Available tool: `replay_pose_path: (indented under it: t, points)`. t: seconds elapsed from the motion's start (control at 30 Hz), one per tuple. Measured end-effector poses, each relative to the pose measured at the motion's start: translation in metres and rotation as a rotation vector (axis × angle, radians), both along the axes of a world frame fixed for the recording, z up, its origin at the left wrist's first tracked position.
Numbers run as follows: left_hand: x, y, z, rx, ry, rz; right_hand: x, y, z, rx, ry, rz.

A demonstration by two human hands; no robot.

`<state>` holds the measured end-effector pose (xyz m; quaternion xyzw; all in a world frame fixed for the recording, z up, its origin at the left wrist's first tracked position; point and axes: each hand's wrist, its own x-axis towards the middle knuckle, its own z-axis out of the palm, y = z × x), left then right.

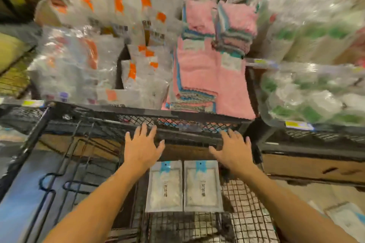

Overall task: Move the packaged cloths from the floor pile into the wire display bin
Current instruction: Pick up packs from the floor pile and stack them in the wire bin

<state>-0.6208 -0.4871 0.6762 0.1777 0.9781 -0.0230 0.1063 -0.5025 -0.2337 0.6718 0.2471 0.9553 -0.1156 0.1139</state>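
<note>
Two flat packaged cloths lie side by side on the wire mesh of the lower display bin (246,203): the left pack (165,187) and the right pack (202,185), each white with a blue header tab. My left hand (141,148) hovers above the left pack with its fingers spread and straight, holding nothing. My right hand (233,149) is spread the same way above the right pack, also empty. Both hands are in front of the black mesh front wall of the upper shelf bin (118,118). More packaged cloths (343,221) show at the bottom right, blurred.
The upper bin holds clear packs with orange labels (130,25), stacks of pink cloths (203,69) and green-labelled packs (306,92) to the right. Black wire racks (65,163) stand at the left. A cardboard box (316,167) sits at the right.
</note>
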Motion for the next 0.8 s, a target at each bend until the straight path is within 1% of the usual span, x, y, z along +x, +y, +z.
replay_pose_path:
  t: [0.1, 0.23, 0.3, 0.4, 0.5, 0.6, 0.8]
  points:
    - [0.001, -0.001, 0.064, 0.044, 0.062, -0.034, 0.007, 0.006, 0.057, 0.040, 0.113, -0.007]
    - [0.004, 0.002, 0.134, 0.104, 0.166, -0.084, 0.027, 0.012, 0.134, 0.128, 0.183, -0.048]
    - [0.002, 0.007, 0.162, 0.131, 0.200, -0.110, 0.044, 0.014, 0.169, 0.158, 0.199, -0.102]
    - [0.010, 0.019, 0.199, 0.161, 0.255, -0.240, 0.085, 0.016, 0.206, 0.192, 0.253, -0.227]
    - [0.033, 0.041, 0.225, 0.191, 0.271, -0.372, 0.142, 0.014, 0.233, 0.203, 0.255, -0.373]
    - [0.074, 0.073, 0.237, 0.225, 0.236, -0.514, 0.214, 0.011, 0.250, 0.194, 0.250, -0.521]
    - [0.196, 0.129, 0.243, 0.277, 0.153, -0.800, 0.382, -0.010, 0.257, 0.245, 0.240, -0.851]
